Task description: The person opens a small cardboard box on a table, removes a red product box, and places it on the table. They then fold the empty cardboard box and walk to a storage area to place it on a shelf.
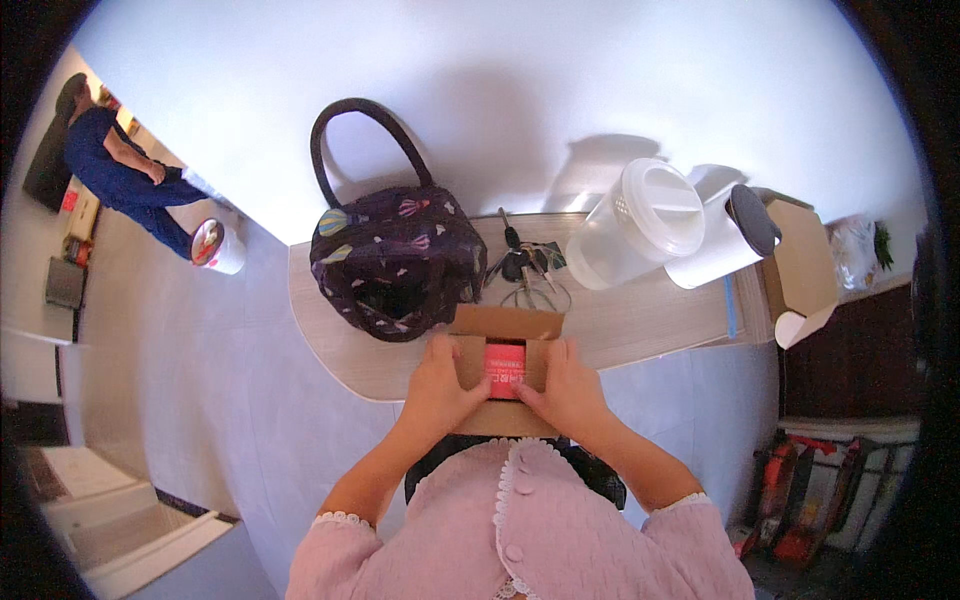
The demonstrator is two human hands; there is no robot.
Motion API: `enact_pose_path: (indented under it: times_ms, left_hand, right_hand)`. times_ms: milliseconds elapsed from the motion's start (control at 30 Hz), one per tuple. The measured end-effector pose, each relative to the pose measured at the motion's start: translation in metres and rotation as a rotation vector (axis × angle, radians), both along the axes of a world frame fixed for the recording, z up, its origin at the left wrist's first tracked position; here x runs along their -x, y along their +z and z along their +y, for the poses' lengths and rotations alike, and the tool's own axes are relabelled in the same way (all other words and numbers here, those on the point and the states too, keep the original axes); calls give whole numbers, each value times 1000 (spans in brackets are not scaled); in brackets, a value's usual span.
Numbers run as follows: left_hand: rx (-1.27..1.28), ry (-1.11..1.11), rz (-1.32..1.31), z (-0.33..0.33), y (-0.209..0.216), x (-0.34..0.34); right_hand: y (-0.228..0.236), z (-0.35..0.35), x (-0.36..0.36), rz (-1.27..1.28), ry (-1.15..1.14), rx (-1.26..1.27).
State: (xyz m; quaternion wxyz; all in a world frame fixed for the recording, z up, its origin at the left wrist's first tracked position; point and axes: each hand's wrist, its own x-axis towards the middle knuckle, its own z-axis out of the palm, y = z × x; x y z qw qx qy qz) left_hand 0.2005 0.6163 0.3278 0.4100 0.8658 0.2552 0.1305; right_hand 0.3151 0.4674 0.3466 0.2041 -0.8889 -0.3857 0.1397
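A small brown cardboard box (508, 322) is held in front of me at the table's near edge, its top flaps folded out. Inside it sits a red package (506, 368) with pale printing. My left hand (438, 392) grips the box's left side, and its thumb reaches in to the red package. On the opposite side my right hand (568, 395) clasps the box the same way, thumb at the package's lower right. Most of the fingers are hidden around the box's outer walls. Just beyond the box lies a bunch of keys and cords (522, 268).
A dark patterned handbag (385, 255) stands left on the wooden table (650, 335). To the right are a translucent plastic pitcher (605, 240), a white canister (712, 250) with a dark lid and another open carton (805, 260). At far left a person (115, 160) stands near a bucket (228, 252).
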Motion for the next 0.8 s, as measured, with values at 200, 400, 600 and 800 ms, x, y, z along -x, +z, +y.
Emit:
enact_pose_path:
  times_ms: [200, 400, 600, 800]
  left_hand:
    - [866, 13, -283, 45, -41, 25]
    - [1352, 118, -345, 49, -116, 52]
    - [1018, -194, -303, 41, -93, 63]
    - [274, -314, -189, 23, -89, 38]
  right_hand:
    - [10, -24, -17, 609, -257, -225]
    - [-65, -70, -24, 1255, -636, -627]
    - [-7, -43, -27, -58, -206, -298]
    - [2, 11, -14, -173, 507, -84]
